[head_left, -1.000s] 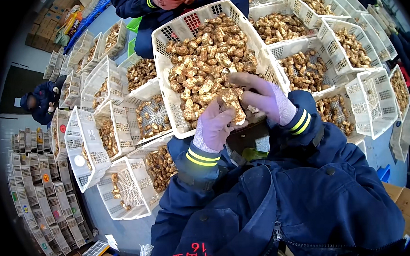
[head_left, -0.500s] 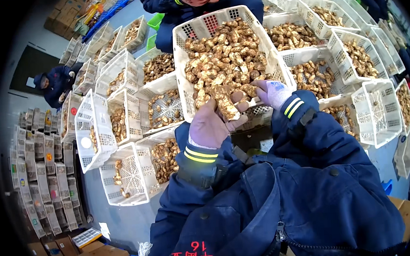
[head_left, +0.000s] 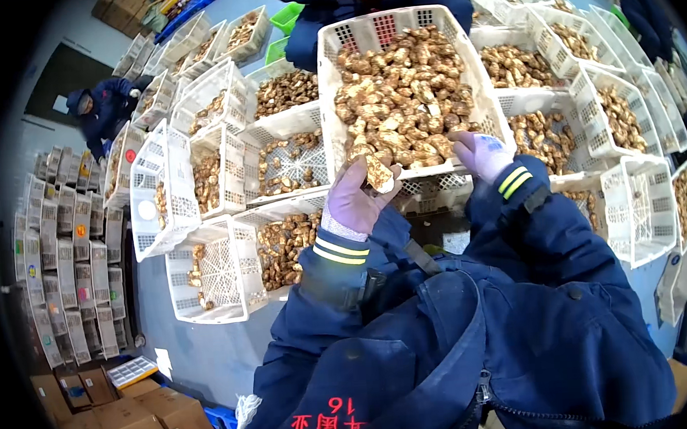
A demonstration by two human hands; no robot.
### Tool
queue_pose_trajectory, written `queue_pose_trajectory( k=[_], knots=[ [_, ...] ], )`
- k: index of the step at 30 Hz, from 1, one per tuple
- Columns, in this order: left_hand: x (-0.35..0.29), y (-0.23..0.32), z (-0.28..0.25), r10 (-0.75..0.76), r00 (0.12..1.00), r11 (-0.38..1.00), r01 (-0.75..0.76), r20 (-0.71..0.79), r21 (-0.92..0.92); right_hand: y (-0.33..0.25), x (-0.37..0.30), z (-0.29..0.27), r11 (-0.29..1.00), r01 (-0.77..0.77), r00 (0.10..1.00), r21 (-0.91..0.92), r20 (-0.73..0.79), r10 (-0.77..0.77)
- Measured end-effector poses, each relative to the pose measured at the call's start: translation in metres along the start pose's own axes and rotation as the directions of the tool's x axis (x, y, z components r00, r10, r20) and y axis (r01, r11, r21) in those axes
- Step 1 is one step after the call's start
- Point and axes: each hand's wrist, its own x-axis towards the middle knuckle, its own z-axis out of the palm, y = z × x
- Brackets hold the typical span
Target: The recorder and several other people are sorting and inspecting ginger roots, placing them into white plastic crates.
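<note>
A white plastic crate heaped with stubby brown-and-white mushrooms stands right in front of me. My left hand, in a pale purple glove, is closed around one thick mushroom, its pale end toward me, at the crate's near left corner. My right hand, gloved alike, is at the near right corner, apart from the left. Its fingers are curled together over the mushrooms' edge; whatever they may hold is hidden.
More white crates with mushrooms surround me on the left and right. Across from me sits a person with hands together. Another person bends at far left. Stacked crates and cardboard boxes fill the left side.
My view has shifted, so the crates sit further right. My left hand has tilted the mushroom and drawn it off the heap. The gap between my hands is wider.
</note>
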Motion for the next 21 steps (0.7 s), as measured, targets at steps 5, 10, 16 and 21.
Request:
queue_pose_trajectory(
  k=[5, 10, 16, 21],
  knots=[
    [-0.011, 0.029, -0.031, 0.172, 0.985, 0.957, -0.167, 0.000, 0.238, 0.008, -0.001, -0.001, 0.999, -0.045, 0.999, -0.030, 0.016, 0.046],
    [-0.037, 0.053, -0.075, 0.263, 0.958, 0.960, -0.272, 0.114, 0.065, 0.014, 0.005, 0.001, 0.997, -0.053, 0.999, -0.063, 0.009, 0.053],
    [-0.047, 0.067, -0.124, 0.269, 0.958, 0.927, -0.285, -0.097, -0.244, 0.014, 0.004, 0.001, 0.997, -0.045, 0.999, -0.068, 0.015, 0.047],
    [-0.071, 0.088, -0.206, 0.248, 0.792, 0.924, -0.366, -0.557, -0.110, 0.015, 0.003, -0.005, 0.998, 0.005, 0.997, -0.065, 0.079, 0.000]
  ],
)
